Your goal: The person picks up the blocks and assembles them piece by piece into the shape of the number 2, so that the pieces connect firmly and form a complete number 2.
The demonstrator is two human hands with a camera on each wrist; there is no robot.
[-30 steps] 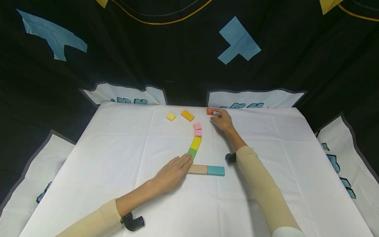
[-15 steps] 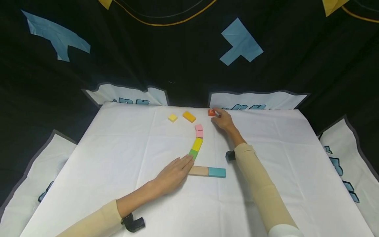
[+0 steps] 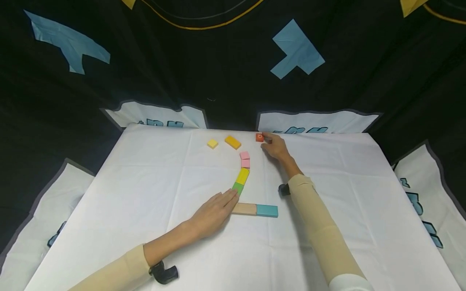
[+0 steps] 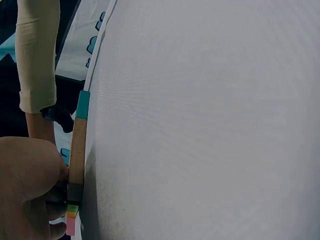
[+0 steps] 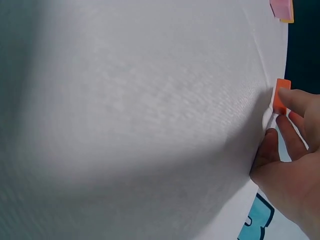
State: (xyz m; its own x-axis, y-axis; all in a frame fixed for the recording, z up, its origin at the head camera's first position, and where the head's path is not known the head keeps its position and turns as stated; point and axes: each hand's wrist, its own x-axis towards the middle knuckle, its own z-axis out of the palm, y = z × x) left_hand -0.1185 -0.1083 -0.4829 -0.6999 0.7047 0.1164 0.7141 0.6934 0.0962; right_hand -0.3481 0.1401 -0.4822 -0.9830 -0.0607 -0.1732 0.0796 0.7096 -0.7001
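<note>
My left hand [image 3: 214,212] lies palm down with extended fingers over the near end of a curved row of blocks. From under its fingertips emerge a green block [image 3: 238,187], a yellow block [image 3: 242,176] and two pink blocks [image 3: 245,159]. Beside that hand, a plain wooden block [image 3: 244,208] sits end to end with a teal block [image 3: 267,211]. In the left wrist view, a dark grey block [image 4: 75,192] shows by the palm. At the far edge, my right hand [image 3: 275,146] touches a red-orange block [image 5: 281,97] with its fingertips, thumb apart from it.
A pale yellow block [image 3: 212,143] and an orange-yellow block [image 3: 233,142] lie beyond the row, left of the right hand. White cloth [image 3: 120,202] covers the table. Behind the far edge hangs a black curtain [image 3: 204,72] with blue patches.
Both hands stay almost in place. The right fingers shift slightly at the red-orange block, and the head view has drifted a little.
</note>
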